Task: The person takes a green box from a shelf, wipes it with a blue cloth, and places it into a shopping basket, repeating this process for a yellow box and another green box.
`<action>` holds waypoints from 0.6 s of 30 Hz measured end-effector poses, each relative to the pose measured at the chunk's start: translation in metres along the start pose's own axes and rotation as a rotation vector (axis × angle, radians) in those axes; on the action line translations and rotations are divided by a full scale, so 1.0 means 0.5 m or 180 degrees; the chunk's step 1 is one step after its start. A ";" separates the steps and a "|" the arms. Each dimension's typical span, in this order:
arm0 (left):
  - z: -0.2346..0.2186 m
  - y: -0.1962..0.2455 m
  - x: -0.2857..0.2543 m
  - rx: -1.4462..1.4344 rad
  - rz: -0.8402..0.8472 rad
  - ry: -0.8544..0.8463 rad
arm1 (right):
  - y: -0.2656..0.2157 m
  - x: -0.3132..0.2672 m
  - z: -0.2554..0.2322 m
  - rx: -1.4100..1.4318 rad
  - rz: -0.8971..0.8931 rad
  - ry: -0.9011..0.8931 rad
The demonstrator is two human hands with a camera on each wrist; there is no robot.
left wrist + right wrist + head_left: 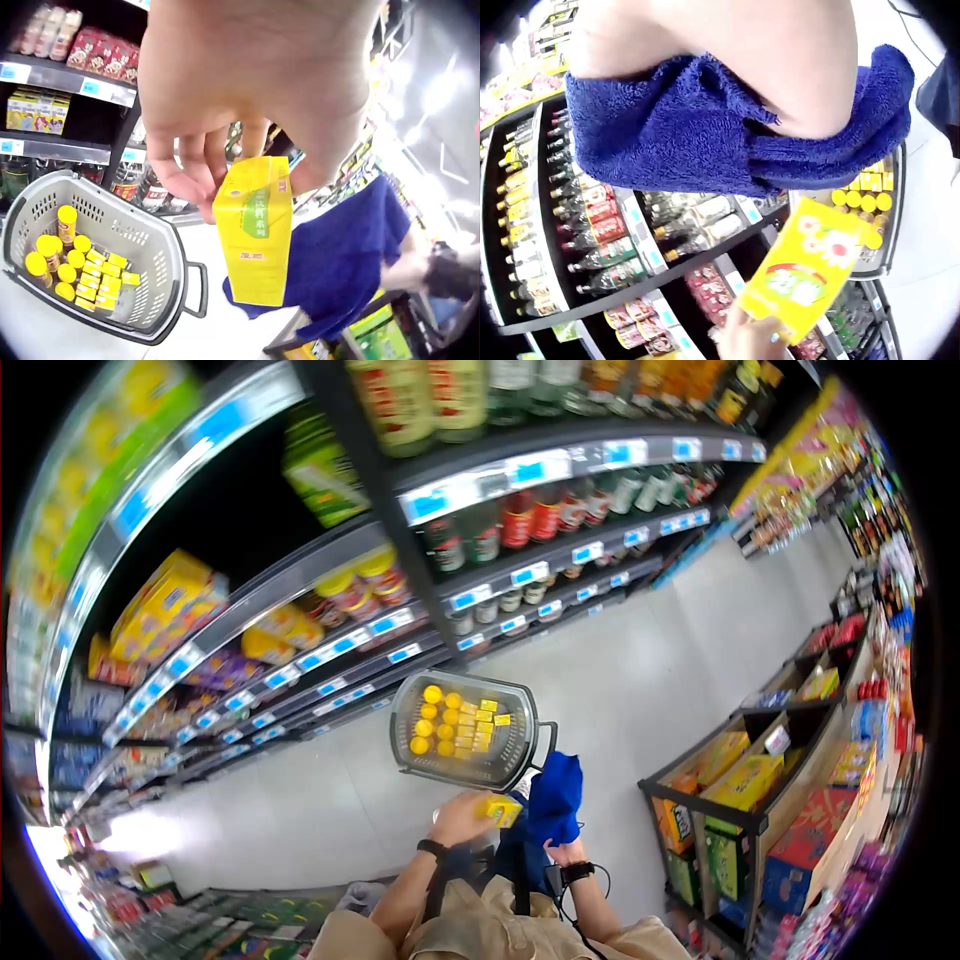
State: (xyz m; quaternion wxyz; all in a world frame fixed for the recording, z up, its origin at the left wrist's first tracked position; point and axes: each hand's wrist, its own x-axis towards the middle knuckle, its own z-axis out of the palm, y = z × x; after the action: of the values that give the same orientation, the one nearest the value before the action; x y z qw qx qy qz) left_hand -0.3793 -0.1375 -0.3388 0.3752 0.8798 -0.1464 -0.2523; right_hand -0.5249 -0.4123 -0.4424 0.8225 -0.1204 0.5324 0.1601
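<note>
My left hand [462, 818] grips a small yellow box [499, 810]; in the left wrist view its fingers and thumb pinch the top of the yellow box [255, 240]. A blue cloth [555, 798] hangs from my right hand [567, 852], and in the right wrist view the blue towel [667, 142] is bunched under the right hand [780, 52], hiding its fingertips. Beyond both hands a grey basket [410, 695] stands on the floor, holding yellow-lidded canisters [424, 728] on one side and small yellow boxes [484, 727] on the other.
Shelves with bottles [545, 520] and packets run along the far side and left. A low display rack [755, 822] with boxed goods stands at the right. Pale floor tiles [620, 660] lie between them. The basket's handle [548, 740] sticks out towards the right.
</note>
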 end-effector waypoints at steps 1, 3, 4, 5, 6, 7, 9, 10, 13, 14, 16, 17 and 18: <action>-0.023 0.012 -0.030 -0.0282 0.0033 0.0013 | 0.020 0.018 -0.007 -0.0209 0.0007 0.0037; -0.074 0.042 -0.094 -0.0833 0.0156 0.0050 | 0.058 0.064 -0.023 -0.0622 -0.0007 0.0096; -0.114 0.062 -0.130 -0.1146 0.0425 0.0152 | 0.085 0.015 0.053 -0.1379 -0.0207 -0.0621; -0.126 0.058 -0.167 -0.1388 0.0336 0.0059 | 0.113 -0.054 0.155 -0.2122 -0.0603 -0.1335; -0.172 0.077 -0.199 -0.1541 0.0258 -0.0109 | 0.141 -0.122 0.258 -0.2638 -0.1099 -0.1959; -0.208 0.090 -0.232 -0.1708 0.0185 -0.0293 | 0.149 -0.134 0.279 -0.1354 0.0477 -0.1949; -0.243 0.081 -0.286 -0.1745 0.0658 0.0001 | 0.191 -0.167 0.311 -0.1507 0.0939 -0.2085; -0.251 0.069 -0.305 -0.1636 0.0926 0.0180 | 0.213 -0.169 0.312 -0.1899 0.0798 -0.2205; -0.324 0.071 -0.361 -0.1249 0.1077 0.0195 | 0.273 -0.174 0.326 -0.1874 0.1163 -0.2299; -0.348 0.076 -0.381 -0.1121 0.1008 0.0113 | 0.288 -0.177 0.339 -0.1221 0.1735 -0.2116; -0.358 0.072 -0.409 -0.0491 0.1170 0.0951 | 0.336 -0.199 0.373 -0.1296 0.1231 -0.2197; -0.356 0.071 -0.425 -0.0176 0.1235 0.1362 | 0.356 -0.216 0.385 -0.1313 0.0980 -0.2239; -0.352 0.073 -0.442 -0.0238 0.1064 0.1588 | 0.373 -0.242 0.404 -0.0927 0.1284 -0.2428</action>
State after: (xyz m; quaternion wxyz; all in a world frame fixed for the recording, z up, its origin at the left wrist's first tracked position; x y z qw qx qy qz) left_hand -0.4676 0.0398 -0.1343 0.4681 0.8639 -0.1832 0.0316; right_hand -0.4748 -0.1825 -0.2553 0.8866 -0.0612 0.1761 0.4233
